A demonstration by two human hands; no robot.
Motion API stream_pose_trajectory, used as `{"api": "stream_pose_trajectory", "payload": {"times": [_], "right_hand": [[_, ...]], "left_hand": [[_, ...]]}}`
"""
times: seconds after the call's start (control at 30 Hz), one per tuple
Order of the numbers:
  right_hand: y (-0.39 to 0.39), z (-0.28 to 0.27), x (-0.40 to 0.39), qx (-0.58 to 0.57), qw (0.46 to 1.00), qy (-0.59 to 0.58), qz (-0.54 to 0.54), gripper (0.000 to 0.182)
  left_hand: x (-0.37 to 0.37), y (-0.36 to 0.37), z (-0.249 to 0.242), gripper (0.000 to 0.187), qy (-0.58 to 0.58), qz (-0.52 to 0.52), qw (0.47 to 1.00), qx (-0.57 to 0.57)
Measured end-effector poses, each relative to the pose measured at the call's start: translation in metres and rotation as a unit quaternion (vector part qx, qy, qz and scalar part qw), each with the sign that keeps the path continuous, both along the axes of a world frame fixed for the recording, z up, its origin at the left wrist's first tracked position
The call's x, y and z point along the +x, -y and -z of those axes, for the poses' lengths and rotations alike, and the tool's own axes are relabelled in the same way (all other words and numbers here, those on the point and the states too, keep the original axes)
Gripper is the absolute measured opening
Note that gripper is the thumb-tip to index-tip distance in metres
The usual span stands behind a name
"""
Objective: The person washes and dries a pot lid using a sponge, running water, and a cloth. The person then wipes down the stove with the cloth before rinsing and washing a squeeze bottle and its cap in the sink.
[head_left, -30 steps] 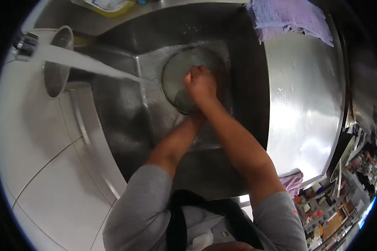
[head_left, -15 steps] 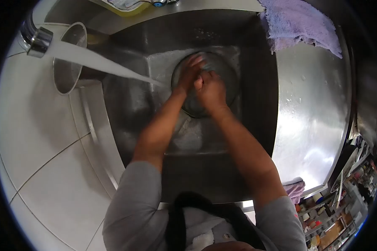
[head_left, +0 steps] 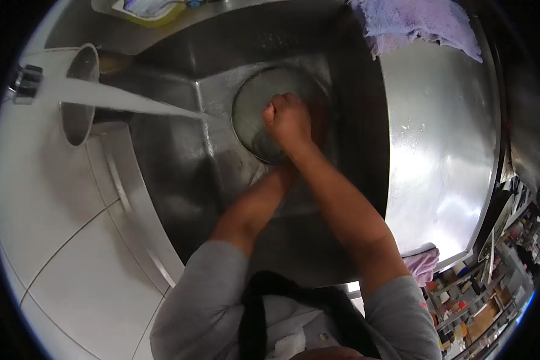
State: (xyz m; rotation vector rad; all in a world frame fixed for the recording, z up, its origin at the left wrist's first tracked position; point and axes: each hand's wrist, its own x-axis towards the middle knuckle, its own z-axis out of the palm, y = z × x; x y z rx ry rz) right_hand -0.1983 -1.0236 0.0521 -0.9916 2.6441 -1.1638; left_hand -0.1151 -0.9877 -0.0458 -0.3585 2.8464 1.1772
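Observation:
A round, shallow vessel [head_left: 249,102] with a thin rim, perhaps a pan or lid, lies in the steel sink [head_left: 174,150]. My right hand [head_left: 288,123] is over its middle, closed with the fingers curled in; I cannot tell what is inside the fist. My left forearm passes beneath the right wrist, and the left hand is mostly hidden there, with only a dark smear at the vessel's right side. To the left, a thick stream of water [head_left: 126,99] runs from the tap [head_left: 27,84] into the sink.
A clear cup-like container [head_left: 78,123] stands at the sink's left ledge. The steel drainboard [head_left: 441,144] on the right carries a purple towel [head_left: 414,24] at its back and a pink cloth [head_left: 422,264] at its front. A yellow-edged tub [head_left: 153,15] sits behind.
My left hand has swept from the vessel's left part to the right, beneath my right arm. My right hand stays closed over the vessel. The view has shifted slightly.

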Motion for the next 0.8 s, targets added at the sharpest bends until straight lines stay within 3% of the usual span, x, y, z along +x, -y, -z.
{"api": "stream_pose_trajectory", "payload": {"times": [0.1, 0.3, 0.43, 0.5, 0.53, 0.57, 0.6, 0.63, 0.73, 0.8], "right_hand": [[0.002, 0.008, 0.0, -0.024, 1.0, -0.011, 0.012, 0.013], [0.004, 0.001, 0.002, -0.008, 1.0, 0.016, 0.008, 0.013], [0.005, 0.001, 0.003, -0.021, 0.999, 0.03, 0.009, 0.011], [0.009, 0.003, 0.003, -0.008, 1.0, 0.016, 0.017, 0.012], [0.008, 0.005, 0.006, 0.004, 1.0, 0.01, 0.017, 0.013], [0.007, 0.005, 0.007, -0.002, 1.0, 0.027, 0.008, 0.014], [0.007, 0.003, 0.006, -0.008, 0.999, 0.04, -0.001, 0.015], [0.006, 0.002, 0.004, -0.012, 0.999, 0.052, -0.009, 0.016], [0.002, 0.0, 0.004, -0.019, 0.995, 0.094, -0.017, 0.023], [-0.002, -0.006, 0.007, 0.029, 0.987, 0.151, 0.043, 0.033]], "left_hand": [[0.039, 0.012, -0.012, 0.038, 0.002, 0.003, 0.998, 0.057], [-0.018, 0.017, 0.013, 0.036, -0.018, -0.029, 0.999, -0.017], [0.044, 0.021, -0.015, 0.035, -0.08, -0.06, 0.991, 0.089], [0.088, 0.071, 0.001, 0.045, -0.024, -0.001, 0.995, -0.094], [0.061, 0.08, -0.029, 0.043, -0.076, -0.167, 0.953, 0.243], [0.022, 0.099, -0.054, 0.041, -0.122, -0.311, 0.77, 0.543], [0.003, 0.126, -0.026, 0.04, -0.129, -0.285, 0.931, 0.187], [-0.006, 0.146, 0.0, 0.04, -0.113, -0.217, 0.95, -0.196], [-0.033, 0.133, -0.032, 0.04, -0.115, -0.177, 0.965, -0.158], [-0.004, 0.136, -0.017, 0.042, -0.13, -0.164, 0.962, -0.177]]}}
